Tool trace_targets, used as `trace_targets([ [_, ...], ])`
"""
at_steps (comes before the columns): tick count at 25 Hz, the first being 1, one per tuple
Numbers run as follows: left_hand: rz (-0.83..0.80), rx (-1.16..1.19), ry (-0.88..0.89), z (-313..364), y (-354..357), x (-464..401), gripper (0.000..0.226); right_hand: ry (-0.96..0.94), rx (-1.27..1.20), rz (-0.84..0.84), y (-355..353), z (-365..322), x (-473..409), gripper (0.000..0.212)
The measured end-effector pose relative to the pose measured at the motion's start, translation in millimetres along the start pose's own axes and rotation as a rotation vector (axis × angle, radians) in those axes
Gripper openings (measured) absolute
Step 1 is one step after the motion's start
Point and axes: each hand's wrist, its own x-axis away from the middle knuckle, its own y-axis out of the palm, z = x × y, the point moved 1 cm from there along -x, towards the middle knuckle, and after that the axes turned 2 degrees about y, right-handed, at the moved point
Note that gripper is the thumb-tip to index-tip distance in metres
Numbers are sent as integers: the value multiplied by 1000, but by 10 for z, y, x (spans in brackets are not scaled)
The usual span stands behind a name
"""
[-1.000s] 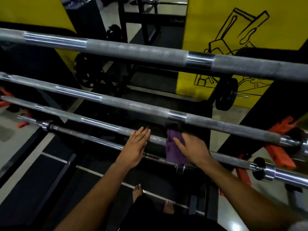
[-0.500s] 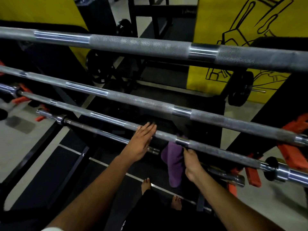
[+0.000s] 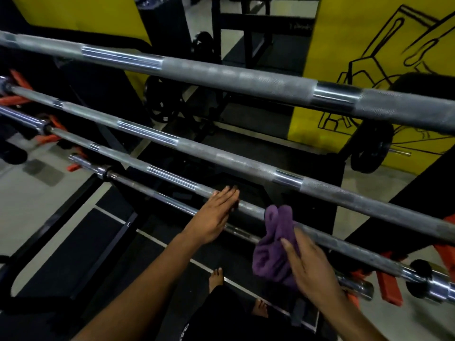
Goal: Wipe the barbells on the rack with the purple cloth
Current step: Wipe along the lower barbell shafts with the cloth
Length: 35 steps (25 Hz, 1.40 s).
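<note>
Steel barbells [image 3: 221, 77] on the rack, four tiers, largest nearest the lens. Third barbell [image 3: 172, 178] mid-wipe, by the look of it. Left hand [image 3: 216, 215] flat on it, grip released (steadying). Right hand [image 3: 307, 264] pressing purple cloth [image 3: 273, 244] against it; grip unclear, probably loose. Next: sliding along the shaft, pressure kept even.
</note>
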Motion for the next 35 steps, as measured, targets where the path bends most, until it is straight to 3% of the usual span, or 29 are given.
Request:
trace_targets([
  [3,242,-98,-290,-353,-261,7,57,-350,555,172,-64,-163,-416,43],
  [7,198,-230,-571,-1096,-719,-81,62,-253,905,-205,213,-104,-971,79],
  [9,196,-212,-655,-1332,-761,-135,63,-272,905,-283,302,-118,-1161,96],
  [11,255,-195,-697,-1412,-676,-158,59,-393,931,-269,452,-189,-1296,101],
  [13,295,-215,-708,-1421,-624,-191,56,-500,983,-161,715,-358,-1461,86],
  [15,281,-205,-713,-1432,-640,-182,57,-527,926,-175,1099,-630,-1661,70],
  [19,254,-226,-671,-1435,-662,-142,59,-514,882,-223,1591,-1114,-1986,69],
  [22,243,-218,-666,-1461,-665,-119,60,-551,949,-206,1441,-929,-1873,71],
  [29,336,-220,-663,-1476,-575,-147,61,-510,1014,-103,334,125,-1125,69],
  [35,350,-219,-673,-1504,-535,-145,61,-496,984,-186,930,-442,-1555,70],
])
